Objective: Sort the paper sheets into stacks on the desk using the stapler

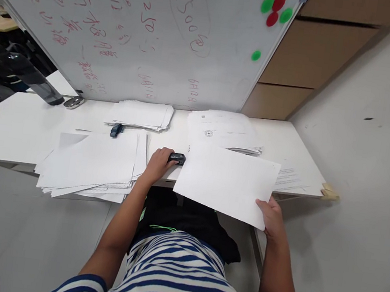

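A black stapler is gripped in my left hand near the table's front edge, its nose by the left edge of a white paper sheet. I cannot tell whether the stapler touches the paper. My right hand pinches that sheet at its lower right corner, thumb on top. The sheet tilts and reaches past the table's front edge. Behind it lies a stack of printed papers with a round stamp mark. To the left of my left hand, a large loose pile of papers overhangs the front edge.
Another paper stack lies at the back, with a small dark blue object before it. A computer mouse and a dark bottle are at the left. A whiteboard with red writing stands behind the white table; cardboard boxes are at right.
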{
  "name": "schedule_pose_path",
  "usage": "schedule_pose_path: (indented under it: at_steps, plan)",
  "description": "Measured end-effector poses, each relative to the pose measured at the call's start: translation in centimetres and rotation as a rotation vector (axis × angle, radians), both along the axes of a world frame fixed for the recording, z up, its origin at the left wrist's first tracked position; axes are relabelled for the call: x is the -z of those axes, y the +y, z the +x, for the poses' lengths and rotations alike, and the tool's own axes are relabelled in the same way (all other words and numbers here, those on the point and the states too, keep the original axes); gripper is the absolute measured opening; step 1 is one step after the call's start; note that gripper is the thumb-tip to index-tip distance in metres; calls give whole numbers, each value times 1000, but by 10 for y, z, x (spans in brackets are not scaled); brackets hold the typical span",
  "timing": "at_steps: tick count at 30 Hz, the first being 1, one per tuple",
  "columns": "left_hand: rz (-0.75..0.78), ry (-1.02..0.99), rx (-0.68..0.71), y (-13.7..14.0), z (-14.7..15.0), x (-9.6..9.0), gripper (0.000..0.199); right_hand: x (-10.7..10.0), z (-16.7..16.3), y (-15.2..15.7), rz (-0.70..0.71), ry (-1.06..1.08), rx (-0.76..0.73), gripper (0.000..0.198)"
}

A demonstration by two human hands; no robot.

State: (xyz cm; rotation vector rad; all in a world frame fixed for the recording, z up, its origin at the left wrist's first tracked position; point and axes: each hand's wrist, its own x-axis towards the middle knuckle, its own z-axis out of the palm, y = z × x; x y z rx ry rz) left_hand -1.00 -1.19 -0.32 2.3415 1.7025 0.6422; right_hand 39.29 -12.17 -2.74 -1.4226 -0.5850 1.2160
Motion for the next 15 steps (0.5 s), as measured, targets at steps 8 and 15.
schedule_pose_path:
  at_steps: [8,15]
  plan:
    - [-20,-42,5,-1,0,3,34,3,-2,-10,-2,-30,-30,52]
    - [-68,-61,46,-7,-1,-5,36,8,-37,-5,-22,5,-191,53]
